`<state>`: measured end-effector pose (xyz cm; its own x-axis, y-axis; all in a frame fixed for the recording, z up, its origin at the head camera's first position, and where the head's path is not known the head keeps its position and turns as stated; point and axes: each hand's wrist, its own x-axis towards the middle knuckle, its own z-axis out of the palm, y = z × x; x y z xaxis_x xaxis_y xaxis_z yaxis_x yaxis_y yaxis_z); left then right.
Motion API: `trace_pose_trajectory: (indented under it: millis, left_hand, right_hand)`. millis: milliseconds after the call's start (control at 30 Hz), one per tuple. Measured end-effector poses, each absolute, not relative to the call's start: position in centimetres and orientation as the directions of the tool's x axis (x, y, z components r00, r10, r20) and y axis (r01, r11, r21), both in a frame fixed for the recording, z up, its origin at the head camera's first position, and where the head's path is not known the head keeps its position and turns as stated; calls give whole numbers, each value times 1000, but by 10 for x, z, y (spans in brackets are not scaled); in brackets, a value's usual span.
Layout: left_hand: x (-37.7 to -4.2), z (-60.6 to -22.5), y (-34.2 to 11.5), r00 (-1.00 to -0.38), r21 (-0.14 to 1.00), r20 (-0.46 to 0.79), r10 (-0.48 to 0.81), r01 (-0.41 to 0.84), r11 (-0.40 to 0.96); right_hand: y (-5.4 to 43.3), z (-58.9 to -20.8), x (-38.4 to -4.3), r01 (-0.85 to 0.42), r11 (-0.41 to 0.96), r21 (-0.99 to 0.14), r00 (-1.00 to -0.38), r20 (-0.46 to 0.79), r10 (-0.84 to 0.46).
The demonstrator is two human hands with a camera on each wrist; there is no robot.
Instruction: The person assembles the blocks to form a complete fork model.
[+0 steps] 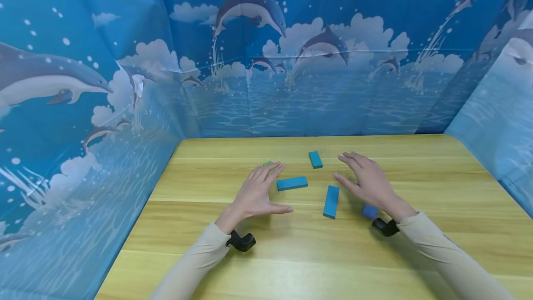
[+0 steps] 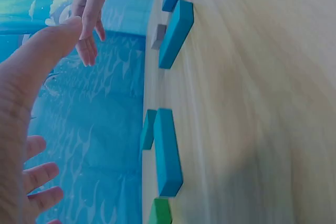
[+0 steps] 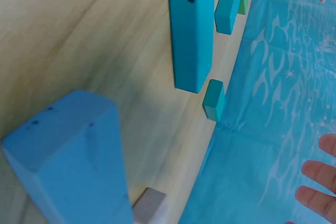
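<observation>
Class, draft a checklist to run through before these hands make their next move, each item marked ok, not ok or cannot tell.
1. Left hand free: ok.
2. Right hand free: ok.
3. Teal block apart from the long blue block near the left hand: ok.
4. Grey block visible to head camera: not ok, only wrist views show it.
5. Green block, full length: cannot tell.

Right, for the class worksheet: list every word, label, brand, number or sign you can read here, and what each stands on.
None: no readable text in any view.
The blue sheet carries pictures only, such as dolphins and clouds.
Small dark spots on the bright blue block and darker blue block form no readable characters.
</observation>
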<state>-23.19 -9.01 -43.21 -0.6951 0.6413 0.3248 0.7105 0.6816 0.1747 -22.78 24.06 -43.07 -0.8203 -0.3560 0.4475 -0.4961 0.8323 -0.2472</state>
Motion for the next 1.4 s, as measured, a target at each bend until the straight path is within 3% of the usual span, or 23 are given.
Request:
trace_pose_trajectory:
  millis: [200,833,1400]
  left_hand:
    - [-232,-439,-75,-700,279,307,645,714,642]
    - [-244,-465,-21,-661,448,215,719,721,529]
    - [-255,-475,18,-599,385,121,792,763,519]
  right_hand:
    - [246,-436,-228,-493,825,-277,-812,488,-321]
    - [257,-450,-228,-475,817,-327,-818,507,-272]
    - [264,-458,-228,-450,825,-342,-834,490,-253]
